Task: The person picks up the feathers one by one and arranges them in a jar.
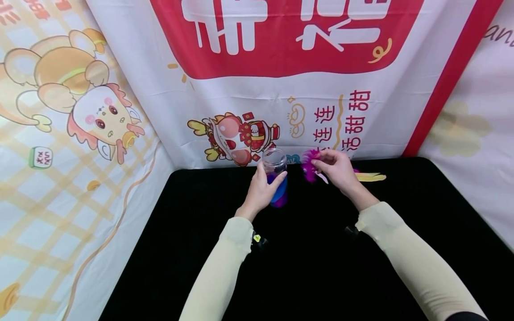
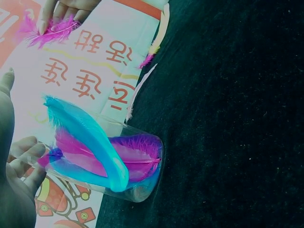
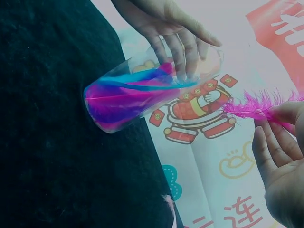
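A clear jar [image 1: 275, 157] stands near the far edge of the black table, its open mouth up. My left hand [image 1: 259, 191] grips it round the side, with the thumb across the front. Inside, the left wrist view shows a blue feather [image 2: 97, 142], a magenta feather [image 2: 135, 166] and some purple plumage. Right of the jar and apart from it, my right hand [image 1: 337, 169] pinches a fluffy magenta feather [image 3: 251, 105] between thumb and fingers. Below that feather a pale feather [image 1: 322, 178] lies on the table.
To the right, partly behind the right wrist, a yellow feather [image 1: 371, 177] with a magenta end lies by the far edge of the black table [image 1: 305, 267]. A printed cloth [image 1: 241, 98] hangs directly behind the table. Another patterned cloth [image 1: 132, 214] borders the left side.
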`<state>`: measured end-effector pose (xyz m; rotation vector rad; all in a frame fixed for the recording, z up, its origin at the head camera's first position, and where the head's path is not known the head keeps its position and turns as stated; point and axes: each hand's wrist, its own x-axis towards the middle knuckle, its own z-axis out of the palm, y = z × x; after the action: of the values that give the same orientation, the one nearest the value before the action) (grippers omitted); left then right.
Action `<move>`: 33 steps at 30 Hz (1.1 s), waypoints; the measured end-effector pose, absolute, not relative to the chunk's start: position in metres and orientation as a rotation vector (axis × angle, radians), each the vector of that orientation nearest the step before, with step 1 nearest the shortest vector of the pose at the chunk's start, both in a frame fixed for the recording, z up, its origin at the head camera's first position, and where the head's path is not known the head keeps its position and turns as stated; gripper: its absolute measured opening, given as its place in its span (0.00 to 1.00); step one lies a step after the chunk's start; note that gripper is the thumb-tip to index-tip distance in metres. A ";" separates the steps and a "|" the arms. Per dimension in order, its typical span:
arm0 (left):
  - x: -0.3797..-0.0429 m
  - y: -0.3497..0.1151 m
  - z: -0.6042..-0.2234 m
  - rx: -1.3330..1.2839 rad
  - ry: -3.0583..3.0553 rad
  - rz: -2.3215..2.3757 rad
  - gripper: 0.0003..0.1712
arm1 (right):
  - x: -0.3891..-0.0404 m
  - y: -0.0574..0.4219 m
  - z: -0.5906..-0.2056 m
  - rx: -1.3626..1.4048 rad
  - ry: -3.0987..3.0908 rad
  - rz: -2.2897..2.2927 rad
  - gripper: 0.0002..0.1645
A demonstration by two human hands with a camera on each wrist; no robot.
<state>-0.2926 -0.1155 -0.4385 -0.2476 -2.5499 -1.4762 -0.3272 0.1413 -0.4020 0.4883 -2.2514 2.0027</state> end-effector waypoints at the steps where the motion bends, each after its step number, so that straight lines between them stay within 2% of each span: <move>1: -0.292 -0.116 -0.438 -0.250 -2.550 -1.479 0.47 | -0.327 0.141 -0.401 0.491 -2.249 2.007 0.13; 10: -0.292 -0.116 -0.438 -0.238 -2.568 -1.477 0.50 | -0.327 0.137 -0.392 0.479 -2.268 1.984 0.12; 33: -0.291 -0.115 -0.436 -0.218 -2.573 -1.484 0.51 | -0.327 0.127 -0.374 0.587 -2.133 1.990 0.12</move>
<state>-0.2908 -0.1155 -0.4361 -0.2176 -2.5733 -1.4843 -0.3274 0.1275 -0.3738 0.5872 -2.1327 1.9903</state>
